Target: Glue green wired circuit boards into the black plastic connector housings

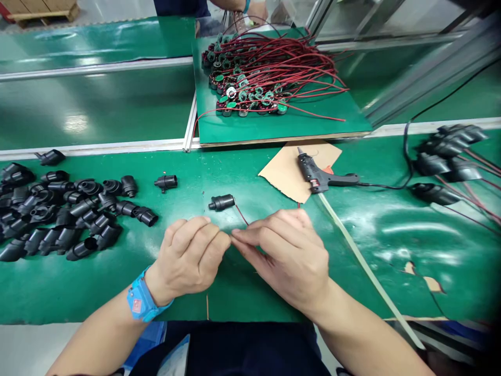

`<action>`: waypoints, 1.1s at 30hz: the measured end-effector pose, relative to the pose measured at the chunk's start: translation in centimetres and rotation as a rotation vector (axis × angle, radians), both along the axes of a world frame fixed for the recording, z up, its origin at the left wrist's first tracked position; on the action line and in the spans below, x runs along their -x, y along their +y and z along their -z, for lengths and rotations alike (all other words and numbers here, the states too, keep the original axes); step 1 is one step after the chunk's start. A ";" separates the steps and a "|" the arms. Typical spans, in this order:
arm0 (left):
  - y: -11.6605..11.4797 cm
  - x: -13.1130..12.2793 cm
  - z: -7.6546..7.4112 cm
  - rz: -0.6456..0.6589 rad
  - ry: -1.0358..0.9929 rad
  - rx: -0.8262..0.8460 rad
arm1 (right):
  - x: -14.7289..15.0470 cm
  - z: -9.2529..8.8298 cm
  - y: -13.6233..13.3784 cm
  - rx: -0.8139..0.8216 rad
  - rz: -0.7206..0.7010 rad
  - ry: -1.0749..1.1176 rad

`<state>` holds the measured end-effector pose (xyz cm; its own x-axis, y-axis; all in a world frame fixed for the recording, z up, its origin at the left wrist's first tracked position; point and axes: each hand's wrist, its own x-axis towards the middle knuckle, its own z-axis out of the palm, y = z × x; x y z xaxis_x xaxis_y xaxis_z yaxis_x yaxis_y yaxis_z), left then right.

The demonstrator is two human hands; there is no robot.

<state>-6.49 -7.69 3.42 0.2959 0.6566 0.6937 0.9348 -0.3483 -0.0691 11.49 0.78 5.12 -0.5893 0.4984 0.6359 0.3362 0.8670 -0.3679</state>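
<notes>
My left hand (193, 253), with a blue strap on its wrist, is closed with the fingertips pinched together. What it pinches, if anything, is too small or hidden to make out. Its fingertips nearly meet those of my right hand (287, 256), which is pinched on a thin red wire (241, 214). That wire runs out of a black plastic housing (222, 202) lying on its side just beyond my hands. Part of the wire is hidden behind my right fingers, and a short red end shows above the knuckles. Another black housing (166, 181) lies farther left.
A pile of black housings (84, 203) covers the left. A black glue gun (319, 175) with a long glue stick rests on cardboard (279, 172). Wired housings (442, 156) lie right. Behind, a raised green board (313, 125) bears red-wired round parts. A co-worker's hand (256, 11) shows beyond.
</notes>
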 end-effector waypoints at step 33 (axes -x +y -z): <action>0.2 0.6 -1.2 0.097 -0.081 0.144 | -0.4 0.2 0.5 0.176 -0.072 -0.012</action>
<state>-7.13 -7.52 4.60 0.3100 0.7222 0.6184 0.8968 -0.4380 0.0620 11.86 1.30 4.89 -0.6347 0.5575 0.5352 0.2811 0.8116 -0.5121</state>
